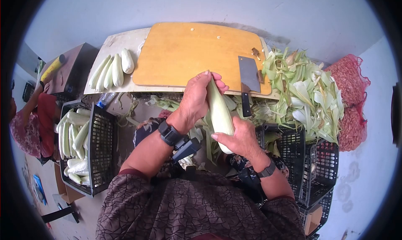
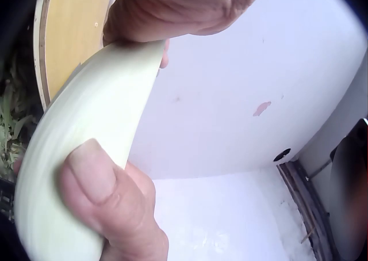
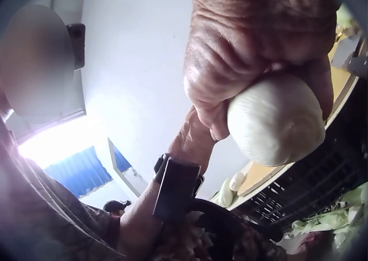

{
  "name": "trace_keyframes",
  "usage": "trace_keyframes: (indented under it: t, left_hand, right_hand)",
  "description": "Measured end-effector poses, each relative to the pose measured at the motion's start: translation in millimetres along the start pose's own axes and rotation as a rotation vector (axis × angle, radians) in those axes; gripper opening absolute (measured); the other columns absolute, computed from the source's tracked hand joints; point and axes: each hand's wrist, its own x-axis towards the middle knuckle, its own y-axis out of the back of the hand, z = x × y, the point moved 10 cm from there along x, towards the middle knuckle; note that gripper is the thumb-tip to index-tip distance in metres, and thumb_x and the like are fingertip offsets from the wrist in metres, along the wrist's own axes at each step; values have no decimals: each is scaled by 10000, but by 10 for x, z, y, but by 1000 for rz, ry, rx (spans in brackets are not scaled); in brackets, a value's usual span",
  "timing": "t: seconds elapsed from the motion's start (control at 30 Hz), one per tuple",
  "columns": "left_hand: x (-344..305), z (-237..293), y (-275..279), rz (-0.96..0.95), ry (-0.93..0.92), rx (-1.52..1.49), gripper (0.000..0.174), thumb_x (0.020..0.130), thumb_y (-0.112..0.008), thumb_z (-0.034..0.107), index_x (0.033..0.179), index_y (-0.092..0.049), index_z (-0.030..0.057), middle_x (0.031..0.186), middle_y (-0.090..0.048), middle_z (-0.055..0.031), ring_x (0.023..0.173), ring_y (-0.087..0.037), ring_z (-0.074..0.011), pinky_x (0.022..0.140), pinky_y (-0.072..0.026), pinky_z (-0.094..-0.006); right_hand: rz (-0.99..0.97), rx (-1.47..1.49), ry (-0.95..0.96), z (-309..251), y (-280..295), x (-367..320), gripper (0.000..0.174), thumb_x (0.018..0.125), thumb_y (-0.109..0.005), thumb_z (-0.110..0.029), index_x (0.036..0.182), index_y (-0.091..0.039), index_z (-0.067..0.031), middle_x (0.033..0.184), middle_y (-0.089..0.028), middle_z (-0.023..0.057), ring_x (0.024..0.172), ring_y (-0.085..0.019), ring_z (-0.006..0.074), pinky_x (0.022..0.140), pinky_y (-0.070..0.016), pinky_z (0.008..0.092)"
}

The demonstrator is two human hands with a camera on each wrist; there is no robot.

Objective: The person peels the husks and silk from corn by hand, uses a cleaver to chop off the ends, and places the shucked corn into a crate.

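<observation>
An ear of corn in a pale, smooth husk (image 1: 220, 114) is held aslant above the lap, near the board's front edge. My left hand (image 1: 194, 95) grips its narrow upper end, with the fingers curled round the tip. Lower down, my right hand (image 1: 243, 141) holds the thick end, its thumb lying along the husk. The rounded butt of the corn (image 3: 276, 120) faces the right wrist view, under the right palm. A cleaver (image 1: 250, 78) lies on the yellow cutting board (image 1: 188, 51), its black handle jutting over the front edge.
Several pale ears (image 1: 111, 72) lie on the table left of the board. A black crate (image 1: 102, 145) at left holds more. Stripped husks (image 1: 301, 93) are heaped at right, beside red mesh sacks (image 1: 351, 114). Black crates (image 1: 289, 156) stand below them. Another person (image 1: 33, 122) is at far left.
</observation>
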Motion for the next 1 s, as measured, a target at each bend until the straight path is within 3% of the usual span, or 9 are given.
trace_keyframes:
  t: [0.17,0.23,0.37,0.43,0.5,0.6,0.77,0.83,1.0]
  left_hand:
    - [57,156,152,78,-83,-50,348,959,-295,283,971,-506,7,932,-590,-146,912,-573,-250,813,-447,-373]
    - [36,256,279,165,-134,-14,377,958,-285,323,982,-515,25,977,-588,-130,973,-547,-237,866,-404,-385]
    - [-56,93,323,205,-17,102,399,952,-306,367,998,-524,36,1021,-579,-109,1010,-518,-212,867,-369,-363]
    - [-129,-127,252,143,66,157,428,946,-321,390,1116,-486,34,1077,-549,-114,1013,-507,-223,864,-359,-354]
    - [-193,-371,150,66,217,233,441,945,-328,390,1178,-459,39,1101,-534,-117,1029,-498,-232,871,-371,-364]
    - [-278,-591,-62,-84,298,262,447,944,-337,384,1205,-445,38,1104,-531,-112,1027,-504,-229,857,-403,-378]
    - [-335,-635,-242,-136,275,241,436,932,-386,375,1193,-450,31,1040,-550,-107,925,-548,-209,796,-458,-365]
    - [-314,-725,-192,-117,390,155,431,924,-408,373,1160,-466,17,994,-564,-106,898,-557,-203,784,-467,-356]
    - [-355,-586,-363,-198,389,-121,484,914,-401,431,1164,-465,21,1041,-565,-124,939,-556,-229,820,-463,-388]
  right_hand:
    - [-86,107,-57,7,-47,-10,449,645,-752,-311,854,-583,50,686,-621,126,619,-614,190,598,-488,315]
    - [-125,419,-179,131,-124,-48,414,685,-730,-285,886,-584,46,733,-619,83,651,-592,136,597,-476,278]
    - [-164,611,-219,57,-49,-27,365,740,-688,-262,910,-582,43,770,-607,62,667,-570,108,592,-460,245]
    - [-83,702,-230,101,45,5,368,768,-671,-278,907,-593,53,756,-617,72,660,-580,108,582,-470,255]
    - [-58,697,-257,200,47,27,367,780,-661,-277,903,-590,62,749,-611,73,650,-573,110,574,-465,257]
    - [132,645,-221,285,191,67,373,817,-625,-301,861,-589,67,716,-608,79,637,-570,112,563,-457,255]
    - [197,406,-172,383,258,66,392,857,-581,-324,801,-583,64,626,-580,76,588,-541,95,531,-434,265]
    - [206,485,-136,359,241,61,367,884,-546,-303,836,-586,59,620,-573,58,568,-523,90,520,-429,261]
    - [276,476,-38,251,371,14,278,882,-562,-197,987,-586,60,670,-600,52,613,-546,85,565,-452,234]
